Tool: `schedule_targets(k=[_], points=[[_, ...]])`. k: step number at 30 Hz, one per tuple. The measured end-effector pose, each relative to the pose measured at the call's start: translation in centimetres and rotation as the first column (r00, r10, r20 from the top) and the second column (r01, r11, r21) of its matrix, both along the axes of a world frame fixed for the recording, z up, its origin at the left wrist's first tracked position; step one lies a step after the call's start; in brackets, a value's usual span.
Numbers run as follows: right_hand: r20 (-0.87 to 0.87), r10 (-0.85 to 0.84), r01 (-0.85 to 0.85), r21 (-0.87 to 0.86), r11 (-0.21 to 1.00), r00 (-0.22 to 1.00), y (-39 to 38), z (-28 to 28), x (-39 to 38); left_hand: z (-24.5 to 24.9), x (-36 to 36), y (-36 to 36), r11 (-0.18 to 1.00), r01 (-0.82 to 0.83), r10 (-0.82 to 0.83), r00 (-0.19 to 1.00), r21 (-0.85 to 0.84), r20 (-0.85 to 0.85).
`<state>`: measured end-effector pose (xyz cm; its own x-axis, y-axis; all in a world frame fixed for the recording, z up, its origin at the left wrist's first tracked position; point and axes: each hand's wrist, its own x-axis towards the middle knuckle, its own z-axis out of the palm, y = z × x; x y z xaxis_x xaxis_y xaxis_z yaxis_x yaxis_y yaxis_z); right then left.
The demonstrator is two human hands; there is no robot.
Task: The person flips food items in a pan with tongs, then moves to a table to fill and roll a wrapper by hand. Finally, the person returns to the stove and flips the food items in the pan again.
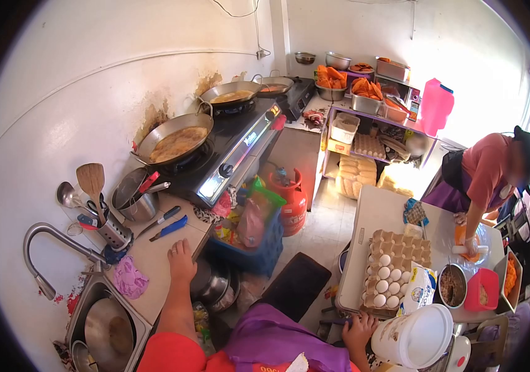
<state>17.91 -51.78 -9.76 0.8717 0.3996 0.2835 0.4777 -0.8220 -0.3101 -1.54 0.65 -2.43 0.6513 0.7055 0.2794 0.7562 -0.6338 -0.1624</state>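
My left hand (182, 259) rests on the edge of the left counter, fingers out and holding nothing. Just beyond it lie a blue-handled knife (169, 227) and a black-handled knife (164, 217). On the right, my right hand (359, 330) lies with fingers apart at the near edge of the white table (365, 217). It is between an egg tray (401, 248) partly filled with white eggs (382, 286) and a white plastic bucket (415, 338). A white and blue packet (418, 289) leans by the eggs.
Pans of oil (177, 139) stand on the gas stove (234, 149). Below are a blue crate (253, 254) and a red gas cylinder (288, 201). A sink (144, 328) is at lower left. Across the table a co-worker (494, 167) rolls something orange with a white rolling pin (471, 250).
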Motion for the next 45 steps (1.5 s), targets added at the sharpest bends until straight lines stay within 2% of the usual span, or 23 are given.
schedule_targets(k=[11, 45], points=[[0.036, -0.004, 0.004, 0.001, 1.0, 0.999, -0.21, -0.75, 0.05, 0.05, -0.05, -0.06, 1.0, -0.002, 0.002, 1.0, -0.006, -0.001], [0.003, -0.014, 0.014, -0.027, 1.0, 1.0, -0.13, -0.69, -0.04, 0.15, 0.08, 0.05, 0.999, -0.019, 0.018, 1.0, -0.035, -0.015]])
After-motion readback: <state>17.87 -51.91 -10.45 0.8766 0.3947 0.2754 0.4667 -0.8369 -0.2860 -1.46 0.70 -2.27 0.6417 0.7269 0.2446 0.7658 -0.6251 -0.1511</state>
